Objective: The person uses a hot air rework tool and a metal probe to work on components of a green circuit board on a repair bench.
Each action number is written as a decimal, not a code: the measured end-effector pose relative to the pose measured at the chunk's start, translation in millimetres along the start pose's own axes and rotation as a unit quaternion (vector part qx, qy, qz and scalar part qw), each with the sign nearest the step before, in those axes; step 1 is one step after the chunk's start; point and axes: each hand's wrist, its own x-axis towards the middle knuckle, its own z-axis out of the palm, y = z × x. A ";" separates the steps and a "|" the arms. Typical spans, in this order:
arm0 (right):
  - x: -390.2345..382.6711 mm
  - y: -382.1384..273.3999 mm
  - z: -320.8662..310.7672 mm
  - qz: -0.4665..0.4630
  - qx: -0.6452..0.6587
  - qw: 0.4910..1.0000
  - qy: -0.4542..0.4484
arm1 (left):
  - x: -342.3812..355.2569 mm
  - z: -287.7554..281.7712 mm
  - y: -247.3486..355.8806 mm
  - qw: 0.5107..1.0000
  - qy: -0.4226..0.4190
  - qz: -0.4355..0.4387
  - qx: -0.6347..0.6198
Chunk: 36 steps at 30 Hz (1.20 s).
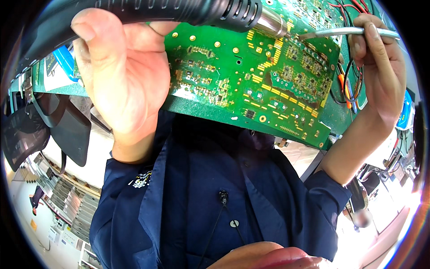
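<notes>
My left hand (pixel 125 80) is closed around the black handle of a hot air gun (pixel 192 11), whose fingers partly hide behind it. The gun's metal nozzle (pixel 273 23) points right, close over a large green circuit board (pixel 215 62). Between thumb and fingers, my right hand (pixel 380 67) pinches a slim silver pair of tweezers (pixel 340 31). Their tip reaches left to the board, just beside the nozzle's end. Small components and gold pads cover the board, with a brownish patch around a group of parts on its right side.
A green mat (pixel 197 110) lies under the board. Right of the board are an orange-handled tool (pixel 344 89) and several black and red wires. A blue-edged object (pixel 65 62) lies at the left. A black chair (pixel 67 127) stands lower left.
</notes>
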 end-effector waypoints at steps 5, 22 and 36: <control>0.5 1.2 3.2 0.003 -0.011 1.000 -0.005 | 5.3 15.7 -6.9 0.996 -0.001 0.057 0.061; 3.6 3.5 13.3 0.018 -0.001 1.000 0.017 | 10.9 58.7 0.9 0.974 0.163 0.001 0.157; -6.5 -2.6 11.0 -0.027 -0.010 0.997 0.071 | 2.4 28.8 4.7 0.997 0.061 0.019 0.032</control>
